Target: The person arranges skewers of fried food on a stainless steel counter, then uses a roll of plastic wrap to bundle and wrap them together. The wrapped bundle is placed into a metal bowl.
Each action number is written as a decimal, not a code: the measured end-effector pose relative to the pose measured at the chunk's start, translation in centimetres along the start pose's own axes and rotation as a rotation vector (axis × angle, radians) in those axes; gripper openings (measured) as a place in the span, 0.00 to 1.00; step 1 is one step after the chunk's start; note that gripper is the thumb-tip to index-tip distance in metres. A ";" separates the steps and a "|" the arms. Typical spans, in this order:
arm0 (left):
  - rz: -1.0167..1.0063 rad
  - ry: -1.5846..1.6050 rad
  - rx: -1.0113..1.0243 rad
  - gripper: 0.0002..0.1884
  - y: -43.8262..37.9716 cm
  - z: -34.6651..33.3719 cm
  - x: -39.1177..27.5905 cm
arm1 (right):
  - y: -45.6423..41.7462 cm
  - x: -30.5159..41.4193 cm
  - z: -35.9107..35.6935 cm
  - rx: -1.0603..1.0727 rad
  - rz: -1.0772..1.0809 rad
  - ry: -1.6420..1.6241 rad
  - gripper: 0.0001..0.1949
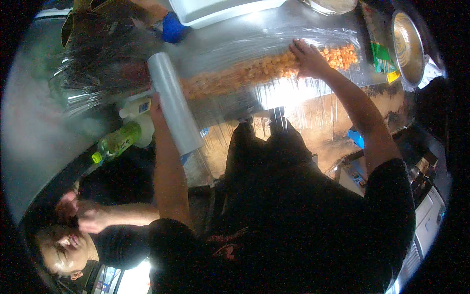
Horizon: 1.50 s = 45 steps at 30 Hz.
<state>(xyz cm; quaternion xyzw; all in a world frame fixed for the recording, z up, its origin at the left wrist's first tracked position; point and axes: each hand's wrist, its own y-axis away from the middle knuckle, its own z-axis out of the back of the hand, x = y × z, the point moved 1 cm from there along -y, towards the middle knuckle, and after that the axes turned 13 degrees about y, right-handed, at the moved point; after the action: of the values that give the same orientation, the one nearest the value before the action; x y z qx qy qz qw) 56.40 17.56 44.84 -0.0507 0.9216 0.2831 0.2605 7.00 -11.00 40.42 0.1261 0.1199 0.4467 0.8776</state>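
Observation:
A long row of small orange food pieces (339,58) lies along the metal worktop (224,47). Clear plastic film (235,68) is spread over the row, its front edge hanging past the worktop in creases. My right hand (311,60) rests on the film near the right end of the row, palm down with fingers apart. At the left end, a thick roll of plastic film (176,106) lies slanted across the worktop's front edge. My left hand (156,106) holds the roll by its left side; most of its fingers are hidden.
A white tray (227,18) stands at the back. A metal bowl (407,49) sits far right beside a green and yellow package (382,55). Left of the roll are a green plastic bottle (119,139) and a white container (136,107). Another person (121,239) is close on my left.

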 end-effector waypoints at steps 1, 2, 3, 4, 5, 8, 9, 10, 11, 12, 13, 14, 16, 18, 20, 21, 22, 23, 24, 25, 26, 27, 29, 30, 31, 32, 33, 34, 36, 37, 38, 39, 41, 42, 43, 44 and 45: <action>0.016 -0.007 0.042 0.38 0.4 0.2 -0.2 | 0.1 0.1 0.1 -0.010 0.014 0.018 0.68; 0.045 0.005 0.135 0.39 0.4 0.3 -0.5 | 0.1 0.1 0.2 -0.021 0.029 0.033 0.68; 0.024 0.036 0.023 0.38 0.6 0.5 -0.8 | 0.2 0.1 0.3 -0.030 0.041 0.048 0.68; 0.006 0.081 -0.082 0.37 0.9 0.7 -1.1 | 0.1 0.0 0.4 -0.026 0.031 0.014 0.68; -0.010 0.126 -0.189 0.36 1.2 0.9 -1.1 | 0.2 0.0 0.5 -0.065 0.040 -0.016 0.67; 0.016 0.078 -0.061 0.38 1.8 0.8 -1.6 | 0.1 -0.2 0.3 -0.014 0.011 -0.031 0.66; 0.028 0.112 0.020 0.38 1.7 0.7 -1.7 | 0.0 -0.3 0.3 -0.016 0.004 -0.025 0.67; 0.042 0.147 0.101 0.39 1.8 0.6 -1.8 | 0.0 -0.3 0.2 -0.040 0.008 -0.020 0.68; 0.044 0.134 0.118 0.38 1.7 0.7 -1.9 | -0.1 -0.3 0.1 -0.032 0.014 -0.004 0.68; 0.056 0.114 0.091 0.39 1.7 0.9 -2.1 | 0.0 -0.3 0.0 -0.048 0.031 0.010 0.68; 0.042 0.067 0.065 0.40 1.6 1.1 -2.3 | -0.1 -0.3 -0.1 -0.012 0.042 0.041 0.68; 0.032 0.008 -0.005 0.41 1.6 1.4 -2.9 | 0.0 -0.3 0.0 -0.065 0.039 0.021 0.68; -0.021 0.060 -0.198 0.40 2.0 2.2 -3.7 | 0.0 -0.2 0.1 -0.036 0.020 0.016 0.68; 0.085 0.114 -0.063 0.39 2.3 2.8 -4.5 | 0.0 -0.2 0.3 -0.016 0.012 0.005 0.69; 0.225 0.348 -0.093 0.37 2.6 3.4 -5.2 | 0.0 -0.1 0.6 -0.010 0.009 -0.002 0.69; 0.292 0.532 -0.216 0.37 2.7 3.7 -5.5 | -0.1 0.0 0.7 -0.022 0.014 -0.010 0.69; 0.283 0.511 -0.235 0.36 2.7 3.9 -5.6 | -0.1 0.0 0.8 -0.001 -0.001 -0.005 0.69; 0.274 0.490 -0.255 0.35 2.7 4.1 -5.8 | -0.2 0.1 0.9 -0.023 0.006 0.004 0.69; 0.200 0.262 -0.170 0.34 2.8 4.1 -5.9 | -0.2 0.1 0.9 -0.003 -0.002 0.019 0.69; 0.113 0.036 -0.106 0.34 2.7 4.1 -6.1 | -0.2 0.1 0.8 0.017 -0.012 0.032 0.69; 0.057 -0.094 -0.079 0.34 2.7 4.0 -6.1 | -0.2 0.1 0.8 0.005 -0.011 0.024 0.69; 0.037 -0.137 -0.085 0.33 2.8 3.9 -6.1 | -0.2 0.0 0.8 -0.006 -0.009 0.015 0.69; 0.013 -0.215 -0.119 0.33 3.0 3.7 -6.2 | -0.1 0.0 0.6 -0.013 0.002 0.001 0.69; 0.009 -0.238 -0.139 0.33 3.1 3.5 -6.3 | -0.1 0.0 0.5 -0.014 0.007 0.003 0.69; 0.004 -0.262 -0.158 0.33 3.3 3.4 -6.4 | 0.0 0.0 0.4 -0.017 0.013 0.005 0.69; 0.002 -0.283 -0.171 0.32 3.5 3.3 -6.5 | 0.0 0.0 0.4 -0.028 0.012 0.009 0.69; -0.002 -0.297 -0.172 0.32 3.6 3.3 -6.5 | 0.0 0.0 0.3 -0.039 0.012 0.012 0.69; -0.005 -0.322 -0.173 0.32 3.8 3.2 -6.5 | 0.0 0.0 0.2 -0.053 0.011 0.018 0.69; -0.020 -0.319 -0.131 0.31 3.9 3.0 -6.4 | 0.0 -0.1 -0.1 -0.035 0.007 0.011 0.69; -0.034 -0.291 -0.101 0.31 3.9 2.9 -6.3 | -0.1 -0.1 -0.2 -0.027 0.006 0.009 0.69; -0.035 -0.291 -0.131 0.32 3.8 2.8 -6.2 | -0.2 -0.1 -0.3 -0.038 0.031 0.016 0.69; -0.044 -0.263 -0.154 0.33 3.7 2.6 -5.9 | -0.3 -0.1 -0.3 -0.049 0.059 0.025 0.69; -0.036 -0.312 -0.236 0.35 3.4 2.0 -5.6 | -0.4 0.0 -0.3 -0.050 0.062 0.020 0.69; -0.017 -0.390 -0.293 0.36 3.1 1.6 -5.4 | -0.4 0.0 -0.2 -0.041 0.034 0.007 0.69; -0.027 -0.498 -0.338 0.38 2.9 1.0 -5.3 | -0.5 0.0 -0.1 -0.022 -0.001 -0.003 0.69; -0.032 -0.606 -0.385 0.39 2.8 0.4 -5.1 | -0.5 0.1 0.1 -0.043 0.013 -0.029 0.69; -0.066 -0.745 -0.420 0.41 2.8 -0.2 -5.0 | -0.4 0.2 0.4 -0.054 0.019 -0.051 0.69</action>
<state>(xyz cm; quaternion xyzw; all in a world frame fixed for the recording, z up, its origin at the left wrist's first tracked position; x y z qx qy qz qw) 59.99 19.49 48.90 -0.0262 0.6849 0.4550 0.5685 7.57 -11.11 40.61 0.1148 0.0842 0.4548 0.8791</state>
